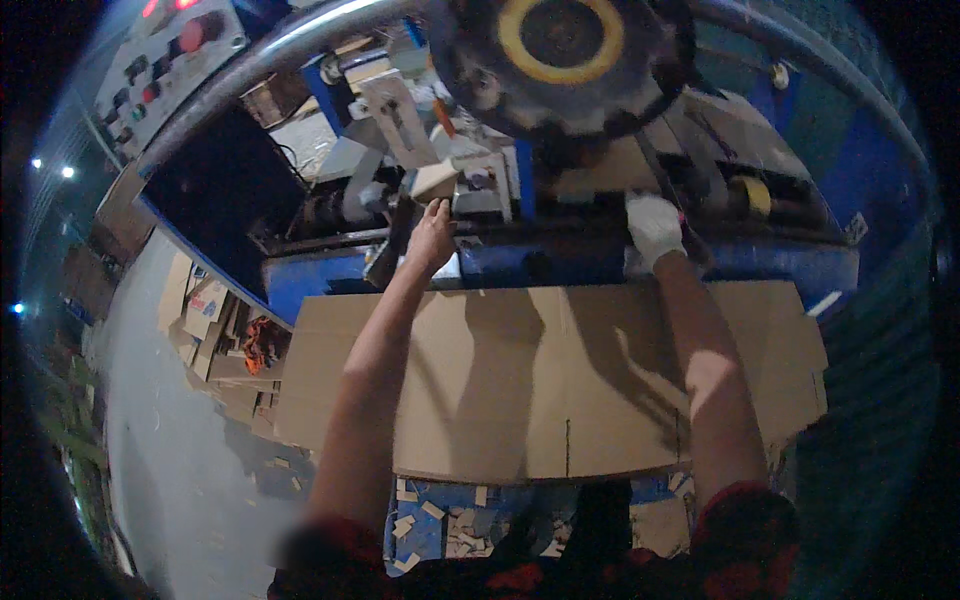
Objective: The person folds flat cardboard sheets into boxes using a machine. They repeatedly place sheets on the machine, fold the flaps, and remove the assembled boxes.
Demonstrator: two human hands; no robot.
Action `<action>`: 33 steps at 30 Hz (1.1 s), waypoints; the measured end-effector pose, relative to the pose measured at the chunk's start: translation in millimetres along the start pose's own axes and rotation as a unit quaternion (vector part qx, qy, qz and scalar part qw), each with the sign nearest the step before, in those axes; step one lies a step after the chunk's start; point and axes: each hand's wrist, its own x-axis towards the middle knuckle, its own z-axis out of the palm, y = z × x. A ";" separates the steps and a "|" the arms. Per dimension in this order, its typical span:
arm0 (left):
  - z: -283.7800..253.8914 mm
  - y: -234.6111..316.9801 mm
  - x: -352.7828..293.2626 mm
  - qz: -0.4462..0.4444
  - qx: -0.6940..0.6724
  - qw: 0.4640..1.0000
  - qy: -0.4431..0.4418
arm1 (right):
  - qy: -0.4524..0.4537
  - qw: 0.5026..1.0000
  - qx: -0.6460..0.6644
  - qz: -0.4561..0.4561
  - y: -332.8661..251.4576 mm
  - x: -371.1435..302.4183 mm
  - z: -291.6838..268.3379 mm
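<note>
Cardboard sheet (555,380), one: along the machine's (590,265) front edge, long axis left-right, on the wearer's side of both hands' fingers. Left hand (431,243), bare: fingertips at pale piece (437,180), grip unclear. Right hand (655,228), gloved: finger state indeterminable.

Cardboard sheet (480,390), centre: tan. Wheel (560,35), 12 o'clock: blackish, yellow ring (562,74). Glove (655,230), 2 o'clock: white. Sleeve (745,535), 4–5 o'clock: black-and-red patterned. Floor (165,400), 8 o'clock: grey.

You are wearing a dark, red-patterned top (515,577) with sleeves (742,530) ending above bare forearms (375,385), and a whitish glove (655,222) on your right hand (657,232).
</note>
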 end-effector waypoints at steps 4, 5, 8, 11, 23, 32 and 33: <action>-31.4 -9.3 -79.9 0.062 -0.058 0.996 -0.020 | 0.019 0.995 0.093 0.004 1.3 -57.0 -36.6; -47.1 -19.9 -111.3 0.035 -0.024 0.999 -0.006 | -0.033 0.995 0.089 0.025 5.4 -82.1 -53.6; -97.9 -75.5 -204.9 -0.148 0.173 0.972 -0.061 | -0.014 0.993 0.072 0.095 24.2 -178.2 -120.2; -124.2 -134.8 -304.0 -0.272 0.329 0.902 -0.058 | -0.163 0.956 0.028 0.244 28.2 -251.4 -171.6; -142.3 -213.8 -379.4 -0.346 -0.050 0.932 -0.097 | 0.009 0.653 -0.144 0.743 111.6 -440.4 -221.2; -127.6 -231.0 -378.7 -0.233 0.215 0.942 -0.108 | -0.080 0.771 -0.208 0.597 168.2 -517.0 -239.2; -127.0 -229.2 -379.3 -0.245 0.240 0.935 -0.085 | -0.089 0.724 -0.186 0.659 171.2 -524.7 -245.4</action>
